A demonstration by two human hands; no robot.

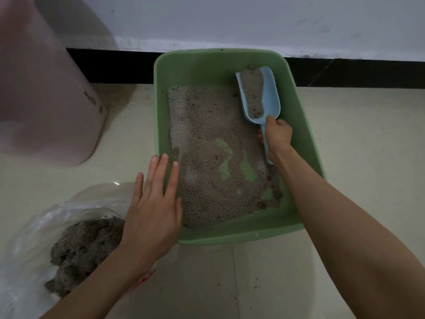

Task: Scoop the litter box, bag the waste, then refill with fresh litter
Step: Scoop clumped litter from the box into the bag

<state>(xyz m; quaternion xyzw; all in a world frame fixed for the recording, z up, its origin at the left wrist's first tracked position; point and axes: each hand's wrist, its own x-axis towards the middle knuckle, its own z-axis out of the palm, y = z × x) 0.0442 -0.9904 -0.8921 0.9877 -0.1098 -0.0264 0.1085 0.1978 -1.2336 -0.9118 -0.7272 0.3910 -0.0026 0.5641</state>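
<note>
The loaded scoop (258,95), gripped by the right hand (277,134), is kept level toward the bag (34,226); the left hand (154,203), fingers straight, steadies the litter box (305,143)

Dim, flat indoor light (no glare), soft shadows, slight overall blur, wide-angle bending at edges.

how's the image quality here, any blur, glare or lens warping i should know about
Head view: dim, flat light with soft shadows; the skirting line bows, so wide-angle distortion is clear; the pink bin at the left edge is soft and smeared; faint sheen on the clear plastic bag; the litter box, blue scoop in the right hand and the left hand read fairly sharp.
</note>
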